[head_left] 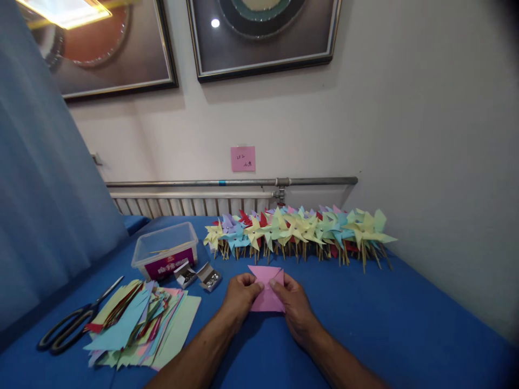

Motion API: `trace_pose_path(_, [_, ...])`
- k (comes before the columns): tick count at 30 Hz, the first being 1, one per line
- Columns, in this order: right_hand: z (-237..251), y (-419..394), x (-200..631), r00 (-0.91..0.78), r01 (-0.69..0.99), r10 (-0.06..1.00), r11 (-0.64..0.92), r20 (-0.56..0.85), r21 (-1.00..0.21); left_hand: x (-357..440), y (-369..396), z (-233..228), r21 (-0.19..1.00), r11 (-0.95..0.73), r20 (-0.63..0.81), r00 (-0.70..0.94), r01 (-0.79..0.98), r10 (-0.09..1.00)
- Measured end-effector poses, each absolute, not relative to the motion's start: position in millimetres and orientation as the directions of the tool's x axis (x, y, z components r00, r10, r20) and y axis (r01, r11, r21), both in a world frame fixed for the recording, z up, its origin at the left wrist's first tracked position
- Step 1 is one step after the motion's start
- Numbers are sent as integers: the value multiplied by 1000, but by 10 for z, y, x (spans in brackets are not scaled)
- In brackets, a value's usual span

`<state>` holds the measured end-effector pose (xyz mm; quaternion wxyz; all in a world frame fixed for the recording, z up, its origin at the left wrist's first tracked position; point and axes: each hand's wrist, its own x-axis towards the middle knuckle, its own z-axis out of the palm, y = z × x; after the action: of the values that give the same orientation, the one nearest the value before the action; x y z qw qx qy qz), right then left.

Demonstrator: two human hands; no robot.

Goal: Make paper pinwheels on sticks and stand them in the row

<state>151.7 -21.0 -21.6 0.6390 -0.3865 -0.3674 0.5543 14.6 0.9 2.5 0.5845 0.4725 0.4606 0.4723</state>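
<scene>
A square of pink paper is held up in front of me above the blue table, with cuts showing near its upper corners. My left hand pinches its left side, thumb on the face and fingers behind. On the opposite side my right hand grips it the same way, thumb pressed toward the middle. Just beyond the hands stand many finished paper pinwheels on thin sticks, in yellow, green, blue, red and purple. Two small open boxes of metal pins or fasteners lie left of my left hand.
A pile of coloured cut paper lies at the left, beside black-handled scissors. Behind it stands a clear plastic tub with a few sticks inside. A blue curtain hangs at far left; a radiator runs along the wall.
</scene>
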Motion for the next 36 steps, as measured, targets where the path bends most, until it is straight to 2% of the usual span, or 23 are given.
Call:
trace_pose_path(12, [-233, -211, 1508, 118, -440, 992, 84, 35, -894, 151, 29, -13, 986, 87, -67, 139, -141, 988])
trace_pose_path(27, [26, -310, 1488, 36, -581, 997, 80, 72, -810, 134, 108, -116, 995, 67, -62, 59, -76, 996])
trace_pose_path(36, [-100, -279, 1496, 62, -504, 998, 58, 31, -862, 164, 84, -102, 998, 56, -56, 62, -4, 996])
